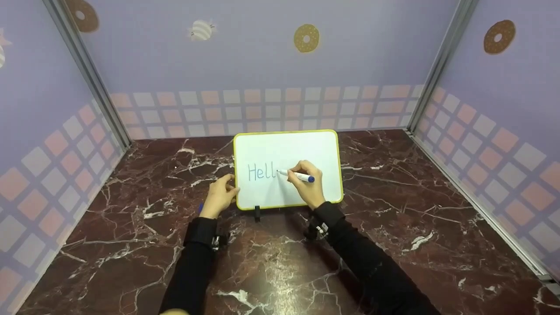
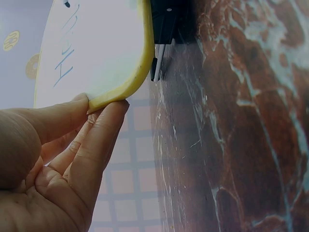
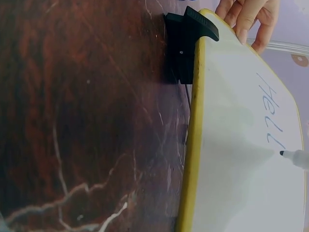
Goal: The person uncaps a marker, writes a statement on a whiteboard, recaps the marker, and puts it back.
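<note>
A small whiteboard (image 1: 288, 146) with a yellow frame leans back on the table, the blue letters "Hell" (image 1: 262, 171) written across its left half. My left hand (image 1: 219, 195) pinches the board's left edge near the lower corner, thumb on the front and fingers behind, as the left wrist view shows. In my right hand (image 1: 312, 186) is a white marker (image 1: 302, 176) with a blue end, gripped like a pen. Its dark tip (image 3: 282, 152) is at the board's surface, just right of the last "l". The right wrist view leaves the right hand out.
A black stand clip (image 1: 257, 213) holds the board's bottom edge. Part of a small blue thing (image 1: 201, 208) shows beside the left wrist. Dark red marbled tabletop (image 1: 144, 253) spreads around, bounded by patterned lilac walls (image 1: 258, 65) at the back and sides.
</note>
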Demonstrator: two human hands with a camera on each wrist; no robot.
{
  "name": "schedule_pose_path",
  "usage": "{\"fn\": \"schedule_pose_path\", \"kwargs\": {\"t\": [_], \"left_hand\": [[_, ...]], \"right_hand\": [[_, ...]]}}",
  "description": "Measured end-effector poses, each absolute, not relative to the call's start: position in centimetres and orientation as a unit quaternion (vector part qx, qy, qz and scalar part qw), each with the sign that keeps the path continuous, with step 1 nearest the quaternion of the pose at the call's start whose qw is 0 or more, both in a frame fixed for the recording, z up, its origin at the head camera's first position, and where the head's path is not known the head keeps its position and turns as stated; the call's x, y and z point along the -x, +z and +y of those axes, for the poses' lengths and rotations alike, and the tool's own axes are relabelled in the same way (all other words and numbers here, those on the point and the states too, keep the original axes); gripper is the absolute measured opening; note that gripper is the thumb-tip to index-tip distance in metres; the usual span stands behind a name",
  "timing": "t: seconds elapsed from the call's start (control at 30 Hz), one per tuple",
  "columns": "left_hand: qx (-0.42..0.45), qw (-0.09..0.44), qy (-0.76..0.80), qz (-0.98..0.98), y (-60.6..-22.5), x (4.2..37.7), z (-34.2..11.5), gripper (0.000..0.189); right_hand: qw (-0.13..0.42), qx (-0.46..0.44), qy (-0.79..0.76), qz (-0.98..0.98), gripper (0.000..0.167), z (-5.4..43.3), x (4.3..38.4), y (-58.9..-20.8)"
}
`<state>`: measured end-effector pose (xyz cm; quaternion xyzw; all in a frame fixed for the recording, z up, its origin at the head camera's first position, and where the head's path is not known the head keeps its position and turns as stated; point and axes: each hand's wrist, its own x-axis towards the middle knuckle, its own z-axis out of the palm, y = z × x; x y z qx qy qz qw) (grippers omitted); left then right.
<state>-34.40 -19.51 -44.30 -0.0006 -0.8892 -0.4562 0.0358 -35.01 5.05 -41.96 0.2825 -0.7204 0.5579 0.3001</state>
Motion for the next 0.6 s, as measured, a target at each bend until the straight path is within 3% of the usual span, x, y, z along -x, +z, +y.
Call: {"fn": "schedule_pose_path", "kwargs": {"t": [0.6], "left_hand": [[-0.007, 0.049, -0.446, -0.894, -44.35, 34.44, -19.47, 0.037]], "right_hand": [[0.307, -0.289, 0.543, -0.726, 0.018, 5.29, 34.98, -42.12]]}}
